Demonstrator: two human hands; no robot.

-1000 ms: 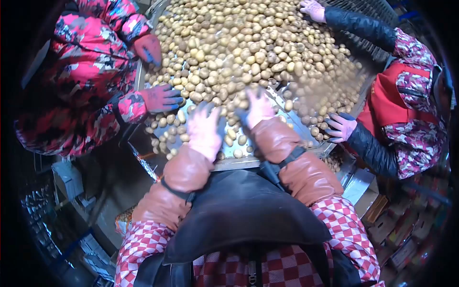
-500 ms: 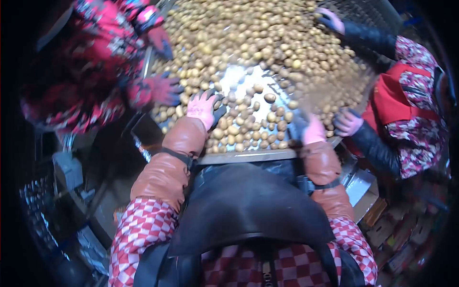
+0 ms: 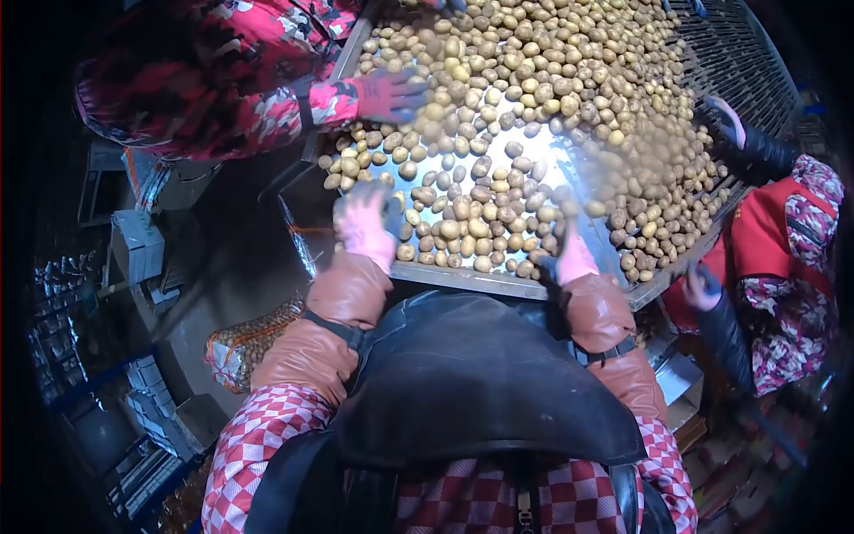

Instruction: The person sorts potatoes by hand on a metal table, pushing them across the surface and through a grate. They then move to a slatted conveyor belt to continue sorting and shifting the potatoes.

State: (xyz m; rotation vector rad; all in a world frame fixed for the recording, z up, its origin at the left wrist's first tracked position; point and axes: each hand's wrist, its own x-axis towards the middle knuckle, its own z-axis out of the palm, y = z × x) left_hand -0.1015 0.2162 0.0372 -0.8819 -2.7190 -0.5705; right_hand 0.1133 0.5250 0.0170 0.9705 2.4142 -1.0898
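My left hand [image 3: 366, 224], in a pink glove with dark fingertips, is at the front left corner of a metal sorting tray [image 3: 471, 276]. Its fingers point forward, thumb apart, beside the nearest potatoes. Along the front edge to the right is my right hand [image 3: 576, 254], gloved alike, its thumb spread from blurred fingers. Potatoes touch or lie close to its thumb; I see none gripped. Between both hands lies a loose group of small potatoes [image 3: 480, 209], with a denser heap [image 3: 551, 71] behind them.
At left, a co-worker's gloved hand [image 3: 391, 96] reaches over the potatoes. Another co-worker at right has one hand [image 3: 728, 123] by the slatted rack [image 3: 738, 53] and the other [image 3: 703, 287] beside the tray's edge. A net sack [image 3: 253, 343] stands on the floor at left.
The view has shifted, showing more slatted rack and the sack. My left hand has drawn back from the potatoes to the tray's corner. The left co-worker's hand has moved farther over the tray.
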